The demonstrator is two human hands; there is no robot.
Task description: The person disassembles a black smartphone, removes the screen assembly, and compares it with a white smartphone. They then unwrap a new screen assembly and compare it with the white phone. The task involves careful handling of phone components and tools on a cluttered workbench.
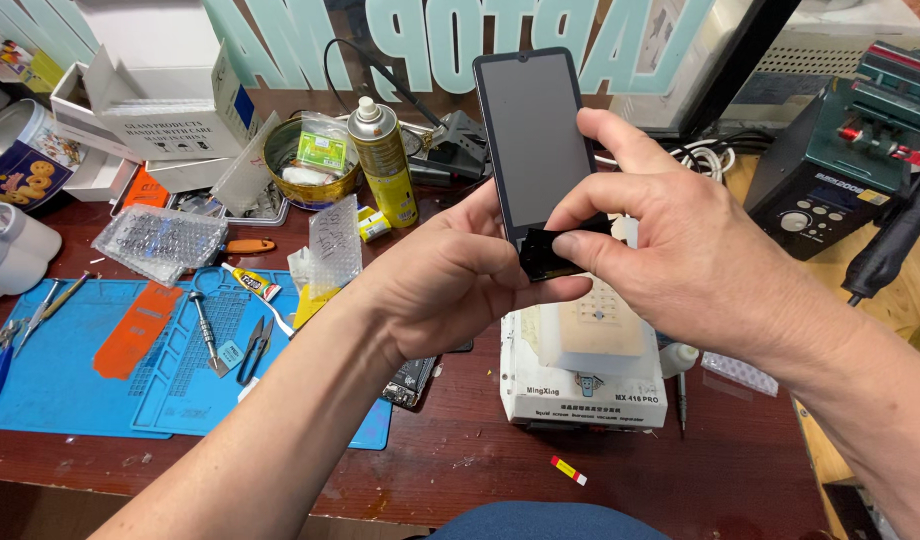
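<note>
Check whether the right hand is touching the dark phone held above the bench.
Touching. The head view shows the right hand with thumb and forefinger pinching the lower end of the phone, while the left hand supports it from behind.

— Where are the hands, measured from the phone point(533, 140)?

— Both at its lower end. The left hand point(450, 280) cups it from below-left; the right hand point(680, 250) pinches there (thumb and forefinger closed), forearms converging upward.

Person, head view: left hand point(460, 275) and right hand point(680, 260) bare, no gloves, rings or watch; forearms unsleeved; blue-clad knee below the hands at frame bottom.
</note>
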